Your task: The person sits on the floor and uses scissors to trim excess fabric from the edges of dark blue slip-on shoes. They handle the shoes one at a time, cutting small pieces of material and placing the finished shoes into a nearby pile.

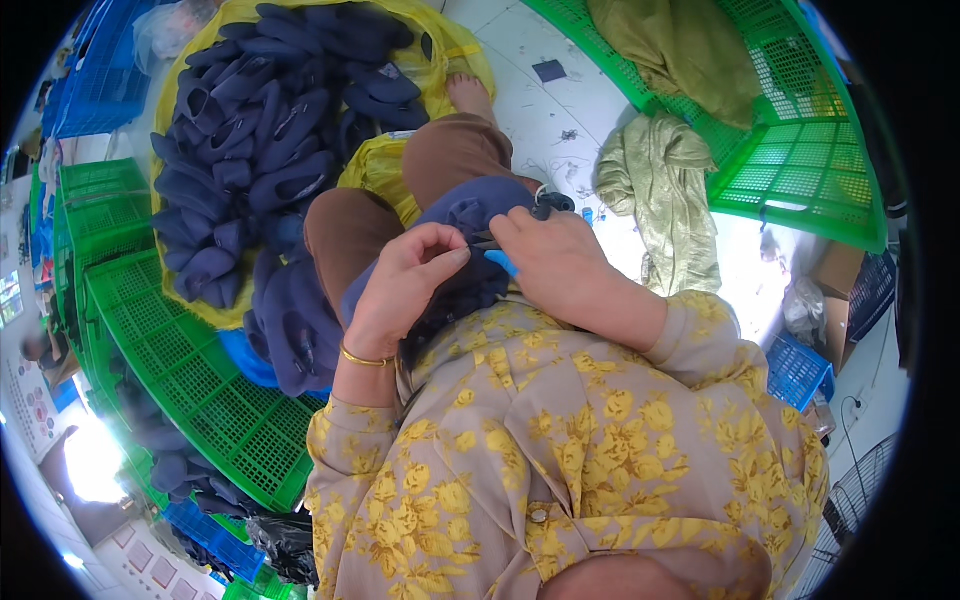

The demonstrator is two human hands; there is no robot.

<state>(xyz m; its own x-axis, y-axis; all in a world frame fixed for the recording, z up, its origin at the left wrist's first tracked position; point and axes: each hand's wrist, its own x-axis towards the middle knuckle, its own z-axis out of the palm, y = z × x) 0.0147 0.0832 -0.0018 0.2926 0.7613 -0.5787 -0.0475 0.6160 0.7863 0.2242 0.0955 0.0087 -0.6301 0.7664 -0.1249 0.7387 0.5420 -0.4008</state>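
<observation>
Over my lap lies a navy slipper-like fabric piece (467, 212), with more navy fabric bunched beneath my hands. My right hand (545, 255) is closed around small scissors with black handles (553, 204); their grey tip points toward my left hand. A bright blue bit (501, 262) shows under the right fingers, its kind unclear. Just left of the tip, my left hand (412, 275) has thumb and forefinger pinched together, and what they hold is too small to make out. A gold bangle (366, 357) circles the left wrist.
Ahead to the left, a yellow bag (462, 50) holds a heap of navy slippers (265, 140). Green crates stand at left (215, 400) and far right (810, 190). An olive cloth (660, 190) hangs near the right crate; a blue basket (800, 372) sits at right.
</observation>
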